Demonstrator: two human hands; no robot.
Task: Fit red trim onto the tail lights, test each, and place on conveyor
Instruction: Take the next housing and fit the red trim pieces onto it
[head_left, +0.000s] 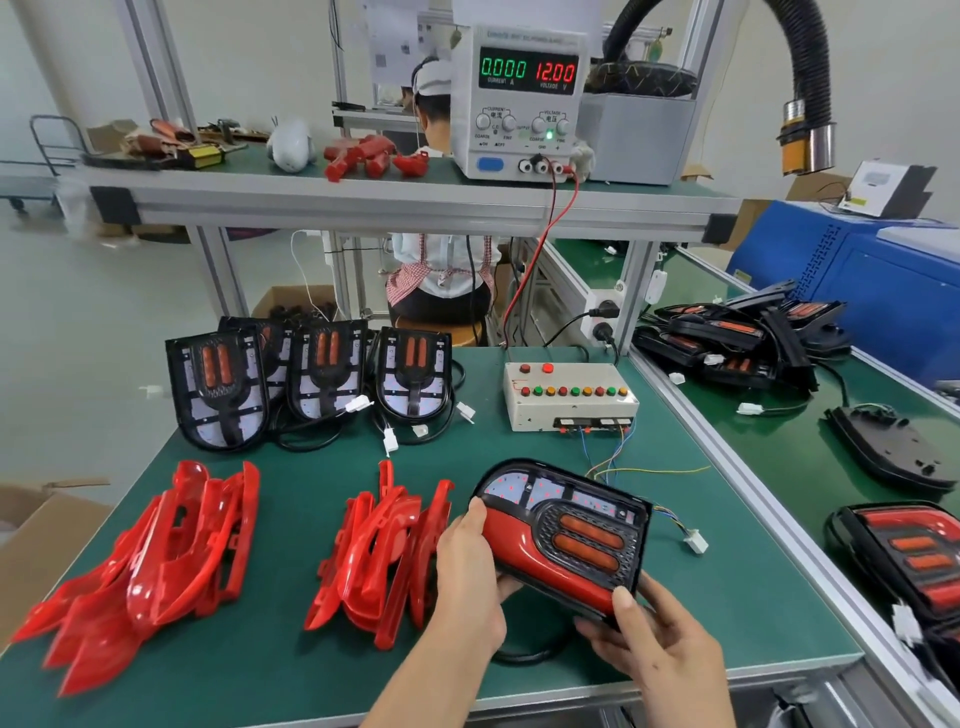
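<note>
Currently I hold the tail light (563, 535) above the green bench (291, 691), left hand (470, 582) gripping its end, right hand (652, 642) clasping the lower edge. Red trim (511, 543) looks glossy, likely slippery; rigid housing, light, best gripped by edges.

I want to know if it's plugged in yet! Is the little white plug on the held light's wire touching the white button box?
Apart. The head view shows the white plug lying loose on the green mat, with bare mat between it and the button box farther back.
</note>
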